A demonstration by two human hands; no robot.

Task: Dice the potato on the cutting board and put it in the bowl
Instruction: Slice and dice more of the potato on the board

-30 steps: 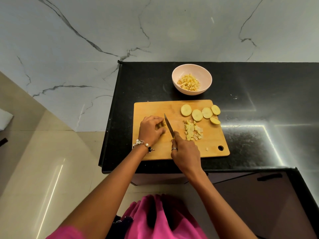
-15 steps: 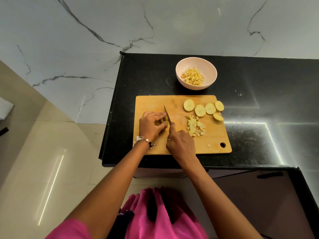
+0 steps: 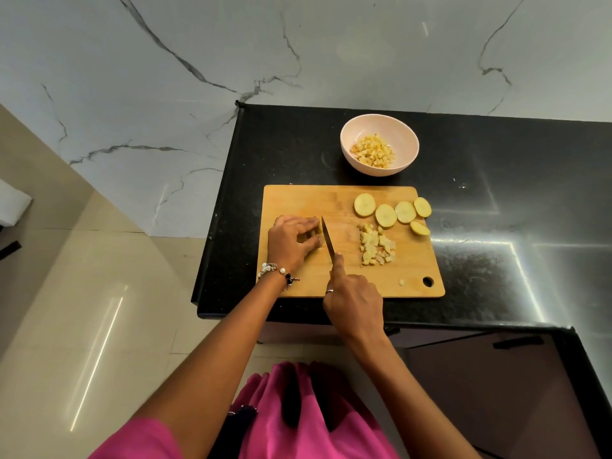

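Potato, head view: three groups on the cutting board (image 3: 298, 200), a fourth in the bowl (image 3: 407, 140).

- Potato slices (image 3: 392, 212): five round pieces in a loose row along the board's far right edge, some touching, one lower at the right.
- Diced pile (image 3: 376, 245): small irregular cubes mid-board, right of the knife (image 3: 328, 238). One stray bit (image 3: 401, 282) sits near the hanging hole (image 3: 428, 281) at the near right corner.
- Piece being cut: under the left hand (image 3: 293, 243), mostly hidden; only a sliver of yellow shows at the fingertips (can't tell its shape).
- Bowl: pale pink, on the black table (image 3: 496, 193) just beyond the board's far edge, not touching it. Diced potato in bowl (image 3: 374, 152) covers the bottom.

Hands:
- Left hand: fingers curled down on the hidden piece, fingertips just beside the blade's left face. Beaded bracelet (image 3: 276, 271) on the wrist.
- Right hand (image 3: 354, 301): wrapped around the knife handle, index finger extended along the spine, ring (image 3: 329, 290) on one finger. Blade points away from the person, tip near the left fingertips.

Board lies flat near the table's front left corner. Marble-pattern wall (image 3: 231, 44) behind, beige floor tiles (image 3: 82, 293) at left, pink garment (image 3: 298, 425) at bottom.
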